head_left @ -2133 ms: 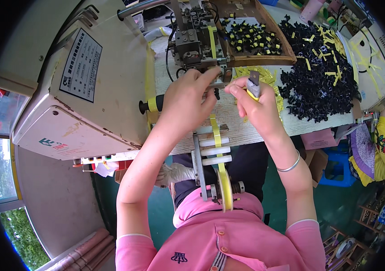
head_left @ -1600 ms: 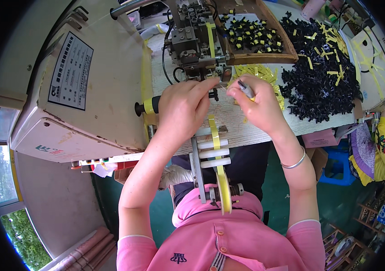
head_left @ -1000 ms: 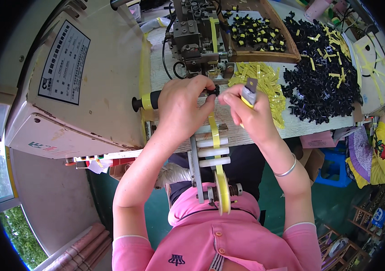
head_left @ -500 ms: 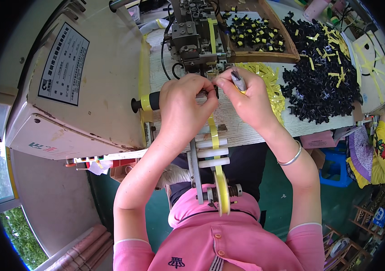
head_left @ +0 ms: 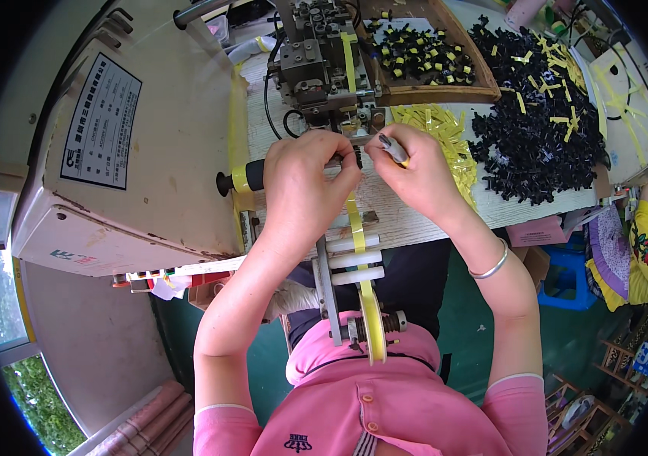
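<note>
My left hand (head_left: 305, 171) is closed in a pinch in front of the small metal press machine (head_left: 315, 72). A small black plastic piece (head_left: 358, 156) shows at its fingertips. Just to the right, my right hand (head_left: 413, 163) is closed around a short, pale tool (head_left: 395, 150) with a dark tip and a bit of yellow; its exact kind cannot be made out. The right fingertips are close to the black piece, with a small gap between the hands. Yellow tape (head_left: 356, 220) runs below my hands from a reel (head_left: 372, 327) up toward the machine.
A wooden tray (head_left: 439, 94) holds black pieces with yellow bands. Right of my hands lie a heap of yellow strips (head_left: 445, 137) and a large pile of black pieces (head_left: 537, 144). A beige metal cabinet (head_left: 179, 152) stands at the left. White rollers (head_left: 358, 259) guide the tape.
My hands have moved slightly apart, opening a gap between their fingertips. The tool in my right hand has tilted. The whole view has shifted a little.
</note>
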Action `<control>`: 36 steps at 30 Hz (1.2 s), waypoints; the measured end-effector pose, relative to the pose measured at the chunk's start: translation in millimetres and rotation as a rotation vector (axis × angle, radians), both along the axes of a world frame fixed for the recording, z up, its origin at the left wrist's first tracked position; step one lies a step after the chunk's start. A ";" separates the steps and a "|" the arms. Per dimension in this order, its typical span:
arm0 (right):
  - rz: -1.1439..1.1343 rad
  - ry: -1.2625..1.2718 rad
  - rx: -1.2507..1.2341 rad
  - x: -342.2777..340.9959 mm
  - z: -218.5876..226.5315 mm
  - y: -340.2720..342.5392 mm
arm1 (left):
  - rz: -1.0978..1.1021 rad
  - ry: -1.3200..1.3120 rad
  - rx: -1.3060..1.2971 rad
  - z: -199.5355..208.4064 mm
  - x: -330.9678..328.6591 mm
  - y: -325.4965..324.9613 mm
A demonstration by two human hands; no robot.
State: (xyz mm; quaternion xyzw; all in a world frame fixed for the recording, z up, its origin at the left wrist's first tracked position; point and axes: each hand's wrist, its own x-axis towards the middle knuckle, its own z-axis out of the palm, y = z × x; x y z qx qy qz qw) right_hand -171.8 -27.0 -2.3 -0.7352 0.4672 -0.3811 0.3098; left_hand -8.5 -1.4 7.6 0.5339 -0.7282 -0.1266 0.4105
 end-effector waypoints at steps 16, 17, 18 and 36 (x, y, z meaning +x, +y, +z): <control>0.010 0.014 -0.107 0.5 -0.7 7.1 | -0.092 -0.115 -0.137 2.3 9.3 2.3; 0.007 0.013 -0.108 1.1 -1.1 1.7 | -0.097 -0.113 -0.144 2.3 8.8 1.8; -0.011 0.008 -0.083 3.1 -1.0 -4.0 | -0.103 -0.112 -0.151 2.2 8.0 1.5; 0.199 -0.466 0.872 -12.1 12.7 30.4 | -0.055 0.048 -0.036 -2.5 0.5 -2.2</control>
